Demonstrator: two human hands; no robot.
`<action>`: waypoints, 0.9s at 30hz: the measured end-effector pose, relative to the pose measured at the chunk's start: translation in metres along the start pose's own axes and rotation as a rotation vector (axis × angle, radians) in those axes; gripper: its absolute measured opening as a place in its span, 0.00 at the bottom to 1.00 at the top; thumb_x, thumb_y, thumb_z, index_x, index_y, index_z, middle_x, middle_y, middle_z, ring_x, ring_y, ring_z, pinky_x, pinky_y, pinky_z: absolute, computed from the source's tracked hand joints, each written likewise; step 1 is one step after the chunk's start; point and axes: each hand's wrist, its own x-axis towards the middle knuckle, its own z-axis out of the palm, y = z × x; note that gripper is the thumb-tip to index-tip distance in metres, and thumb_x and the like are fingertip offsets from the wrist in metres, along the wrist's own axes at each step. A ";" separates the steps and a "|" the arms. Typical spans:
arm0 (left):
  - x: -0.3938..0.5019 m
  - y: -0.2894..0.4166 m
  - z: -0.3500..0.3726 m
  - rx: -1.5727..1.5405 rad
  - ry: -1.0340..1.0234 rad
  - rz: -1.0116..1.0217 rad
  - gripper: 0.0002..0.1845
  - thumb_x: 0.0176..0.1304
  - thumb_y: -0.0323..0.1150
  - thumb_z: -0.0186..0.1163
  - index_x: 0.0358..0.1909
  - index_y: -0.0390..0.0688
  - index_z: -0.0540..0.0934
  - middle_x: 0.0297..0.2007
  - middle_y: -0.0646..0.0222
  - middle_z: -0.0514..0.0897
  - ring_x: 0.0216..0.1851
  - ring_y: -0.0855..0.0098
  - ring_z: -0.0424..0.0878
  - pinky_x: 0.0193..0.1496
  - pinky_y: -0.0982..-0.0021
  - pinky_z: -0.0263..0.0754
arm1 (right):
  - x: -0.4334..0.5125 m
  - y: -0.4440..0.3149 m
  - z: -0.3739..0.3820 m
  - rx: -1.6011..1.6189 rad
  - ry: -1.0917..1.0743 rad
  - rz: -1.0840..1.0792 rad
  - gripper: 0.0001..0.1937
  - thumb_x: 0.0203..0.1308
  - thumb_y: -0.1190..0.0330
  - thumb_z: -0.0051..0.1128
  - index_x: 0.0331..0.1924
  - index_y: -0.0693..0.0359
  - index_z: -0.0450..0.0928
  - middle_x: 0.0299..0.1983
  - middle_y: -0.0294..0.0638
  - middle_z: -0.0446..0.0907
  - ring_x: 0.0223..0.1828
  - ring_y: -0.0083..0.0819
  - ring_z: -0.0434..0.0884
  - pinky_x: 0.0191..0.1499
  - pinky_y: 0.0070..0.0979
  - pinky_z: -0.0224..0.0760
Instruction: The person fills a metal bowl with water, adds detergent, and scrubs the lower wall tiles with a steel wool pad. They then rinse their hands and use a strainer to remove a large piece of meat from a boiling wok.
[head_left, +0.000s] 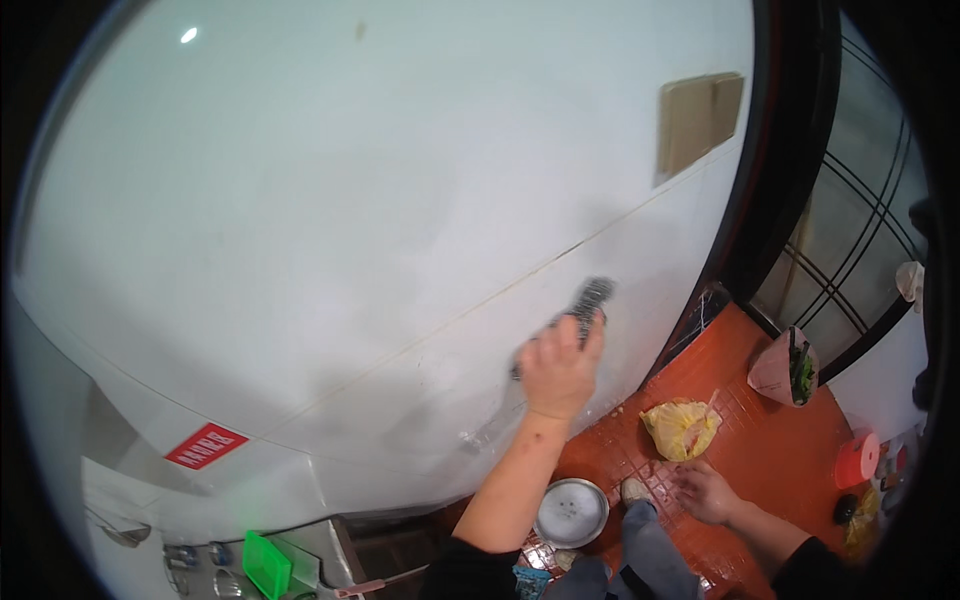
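Observation:
My left hand grips a dark, blurred scrubbing brush or pad against the white tiled wall, below a slanting tile joint. Its exact kind is blurred. Over the red tiled floor, my right hand hangs with fingers apart and holds nothing. A yellow plastic bag lies on the floor just above it in the picture. Between my arms, near my feet, a round metal basin holds whitish liquid.
A pink bag with greens and a red plastic container stand at the right. Brown cardboard is fixed to the wall near the dark door frame. At the lower left, a counter carries a green plastic basket and metal containers.

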 end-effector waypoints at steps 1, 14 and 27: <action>0.011 0.010 0.003 0.084 0.132 0.236 0.17 0.55 0.31 0.62 0.48 0.50 0.83 0.43 0.67 0.77 0.42 0.64 0.73 0.46 0.60 0.67 | 0.017 -0.012 -0.001 0.145 0.049 0.032 0.18 0.57 0.72 0.64 0.52 0.62 0.79 0.53 0.48 0.75 0.48 0.39 0.81 0.48 0.30 0.79; -0.011 0.021 -0.050 -0.271 -0.069 0.354 0.24 0.60 0.25 0.60 0.61 0.43 0.76 0.60 0.46 0.74 0.56 0.45 0.75 0.58 0.54 0.72 | 0.216 -0.178 0.019 1.158 0.630 -0.051 0.38 0.70 0.67 0.51 0.78 0.57 0.41 0.69 0.57 0.55 0.65 0.50 0.64 0.62 0.47 0.65; 0.040 -0.087 -0.205 0.982 0.128 0.593 0.21 0.65 0.42 0.53 0.57 0.48 0.79 0.60 0.47 0.73 0.60 0.43 0.69 0.61 0.43 0.60 | 0.322 -0.106 -0.075 0.356 1.439 0.020 0.33 0.57 0.75 0.62 0.68 0.69 0.64 0.67 0.63 0.60 0.65 0.60 0.64 0.67 0.49 0.59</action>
